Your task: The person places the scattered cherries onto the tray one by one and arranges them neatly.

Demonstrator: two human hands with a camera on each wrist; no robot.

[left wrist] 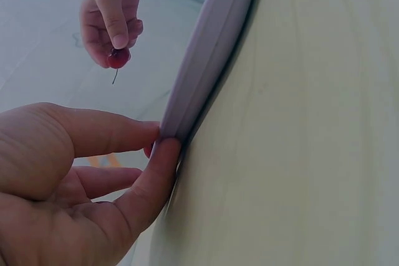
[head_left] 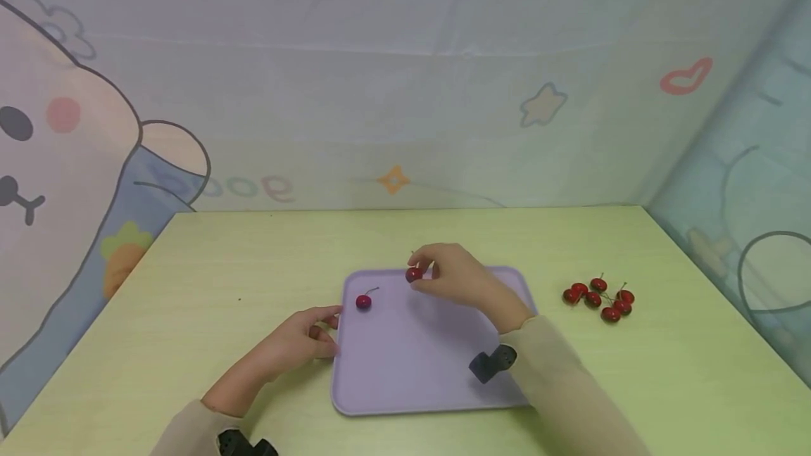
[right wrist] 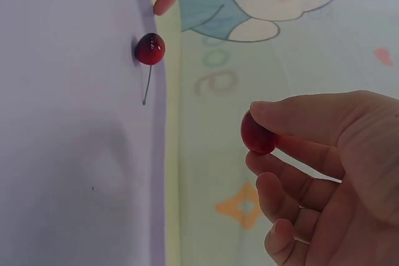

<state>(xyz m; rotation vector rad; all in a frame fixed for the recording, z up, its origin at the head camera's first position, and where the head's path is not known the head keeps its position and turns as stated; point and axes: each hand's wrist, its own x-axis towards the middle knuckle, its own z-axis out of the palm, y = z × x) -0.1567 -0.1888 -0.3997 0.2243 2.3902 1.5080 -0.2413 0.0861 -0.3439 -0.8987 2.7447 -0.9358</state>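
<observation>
A pale purple tray point(head_left: 405, 371) lies on the table. My left hand point(head_left: 304, 340) holds its left edge; in the left wrist view the thumb and a finger point(left wrist: 153, 185) meet at the tray's side wall. Over the tray's back rim, my right hand point(head_left: 453, 276) pinches a dark red cherry point(right wrist: 257, 134) between thumb and fingertips, its stem showing in the left wrist view. Another cherry point(head_left: 363, 302) with a stem sits in the tray's back left corner.
Several more cherries point(head_left: 593, 299), some with stems, lie in a loose cluster on the table right of the tray. The pale yellow table point(head_left: 253, 252) ends at a printed cloth backdrop point(head_left: 393, 90) behind. A second cloth hangs along the right side.
</observation>
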